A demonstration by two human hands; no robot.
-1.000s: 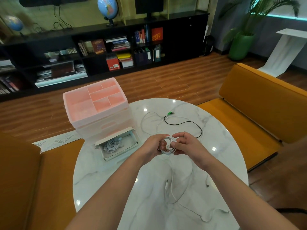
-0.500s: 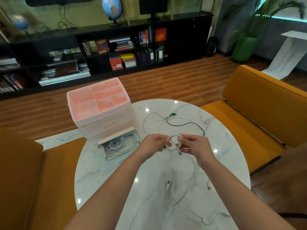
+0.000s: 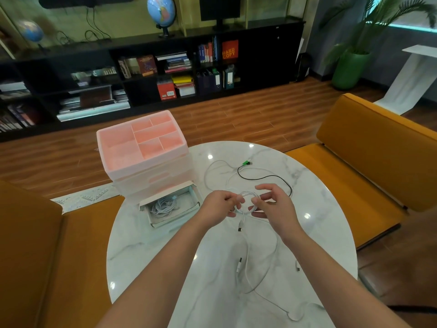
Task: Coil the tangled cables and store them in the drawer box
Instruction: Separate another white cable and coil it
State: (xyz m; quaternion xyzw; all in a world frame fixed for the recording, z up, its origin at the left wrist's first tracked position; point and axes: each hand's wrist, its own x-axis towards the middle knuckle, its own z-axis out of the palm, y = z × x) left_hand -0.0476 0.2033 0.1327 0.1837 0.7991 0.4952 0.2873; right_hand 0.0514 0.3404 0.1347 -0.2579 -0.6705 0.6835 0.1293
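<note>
Above the middle of the round marble table (image 3: 146,252), my left hand (image 3: 218,207) and my right hand (image 3: 275,205) hold a small coil of white cable (image 3: 247,202) between them. Its plug end (image 3: 240,226) hangs below the coil. The right hand's fingers are spread and only pinch the coil's right side. More white cable (image 3: 248,273) lies loose on the table toward me. A black cable with a green plug (image 3: 264,177) lies behind my hands. The pink drawer box (image 3: 142,147) stands at the table's left, its bottom drawer (image 3: 171,207) pulled out with a coiled white cable inside.
Orange sofas flank the table, one on the left (image 3: 28,245) and one on the right (image 3: 369,150). A paper sheet (image 3: 82,197) lies behind the left sofa. A black bookshelf (image 3: 165,67) lines the far wall, and a green plant pot (image 3: 350,69) stands at the back right.
The tight bundle between my hands has opened into a wider loop. My hands have drawn slightly apart, the right fingers have spread, and the plug end now dangles below.
</note>
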